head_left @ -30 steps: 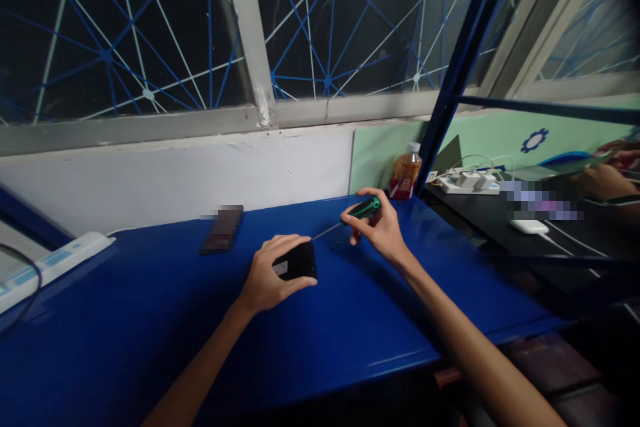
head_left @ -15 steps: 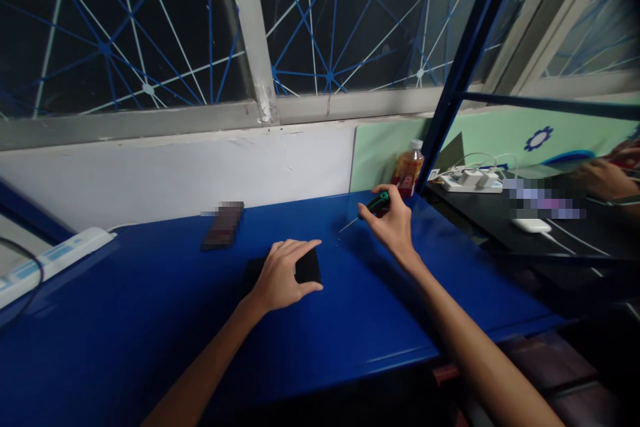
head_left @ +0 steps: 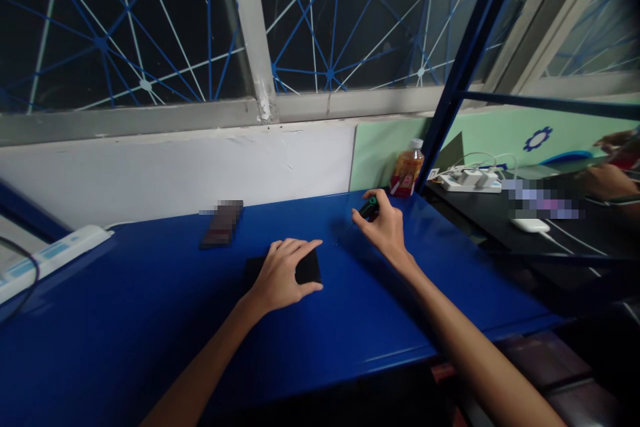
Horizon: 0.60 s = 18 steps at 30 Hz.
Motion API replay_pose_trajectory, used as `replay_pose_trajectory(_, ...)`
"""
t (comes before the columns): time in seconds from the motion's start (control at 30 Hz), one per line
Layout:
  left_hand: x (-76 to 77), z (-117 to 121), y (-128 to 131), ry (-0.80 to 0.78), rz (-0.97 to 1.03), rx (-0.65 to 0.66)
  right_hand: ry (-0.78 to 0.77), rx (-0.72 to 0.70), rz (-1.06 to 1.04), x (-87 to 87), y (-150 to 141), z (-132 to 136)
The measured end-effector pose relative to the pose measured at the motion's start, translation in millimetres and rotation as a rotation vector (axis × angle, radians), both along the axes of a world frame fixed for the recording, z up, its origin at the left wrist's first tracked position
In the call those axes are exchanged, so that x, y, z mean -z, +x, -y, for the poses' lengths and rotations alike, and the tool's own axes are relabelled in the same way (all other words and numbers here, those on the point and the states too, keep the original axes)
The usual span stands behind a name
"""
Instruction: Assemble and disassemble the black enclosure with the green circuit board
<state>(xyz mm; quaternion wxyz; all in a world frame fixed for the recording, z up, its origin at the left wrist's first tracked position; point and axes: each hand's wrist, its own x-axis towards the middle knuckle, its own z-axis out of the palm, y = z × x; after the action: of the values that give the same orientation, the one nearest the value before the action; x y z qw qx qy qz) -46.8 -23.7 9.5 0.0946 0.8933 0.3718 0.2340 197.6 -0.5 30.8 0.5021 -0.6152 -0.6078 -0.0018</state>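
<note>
Gripping black case [head_left: 309,267] on blue tabletop [head_left: 360,320]: left hand [head_left: 281,277], fingers astride its edges. Right hand [head_left: 386,225] right of case, fingers clasping green-and-black screwdriver handle [head_left: 369,207]. Bottle [head_left: 407,172] just behind right hand.

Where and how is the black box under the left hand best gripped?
Probably from above, across its near and far edges. The black box appears to lie flat on the blue table, leaving its underside hard to reach, and it looks narrow enough to span: the left hand arches over it, thumb near, fingers toward the far side.
</note>
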Motion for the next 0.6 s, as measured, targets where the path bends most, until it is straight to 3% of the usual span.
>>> replay_pose_trajectory(0.17,-1.8,-2.5,1.7,0.001,0.122,-0.046,0.070,-0.023,-0.161,-5.3,0.0,1.8)
replay_pose_trajectory(0.37,-0.2,-7.8,0.5,0.007,0.290,-0.079,-0.004,-0.349,-0.621,-6.1,-6.1,1.2)
replay_pose_trajectory(0.6,4.7,-8.9,1.4,0.081,0.261,-0.074,-0.077,-0.485,-0.736,-8.2,-21.7,8.3)
